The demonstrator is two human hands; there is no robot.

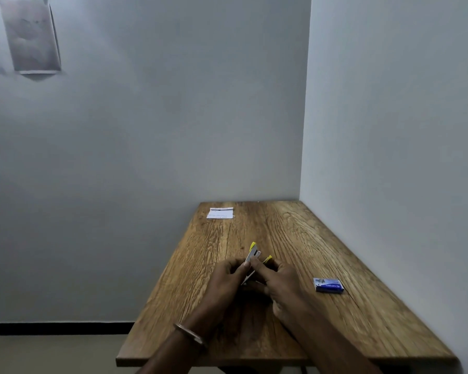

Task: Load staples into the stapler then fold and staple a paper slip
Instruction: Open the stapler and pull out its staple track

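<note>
A: Where is the small yellow-and-metal stapler [254, 259]?

B: Up off the wooden table [335, 238], held between both hands near the table's middle. It is hinged open: one yellow tip points up toward 12 o'clock, the other toward 1 o'clock, with the bare metal rail between them. Its long axis runs from about 7 o'clock to 1 o'clock.

A: And the hands?

B: The left hand [227, 276], a bangle on its wrist, pinches the metal rail from the 9 o'clock side. The right hand [278, 282] is curled on the yellow part at 3 o'clock. Both are closed on it.

A: The staples?

B: The little blue cardboard staple box [328, 285] lies at 3 o'clock from the hands, well apart, so I judge the right hand nearer for the reach. I cannot tell whether staples sit in the rail.

A: And the slip?

B: The white paper slip [220, 213] lies flat at 11 o'clock, near the far left corner.
</note>
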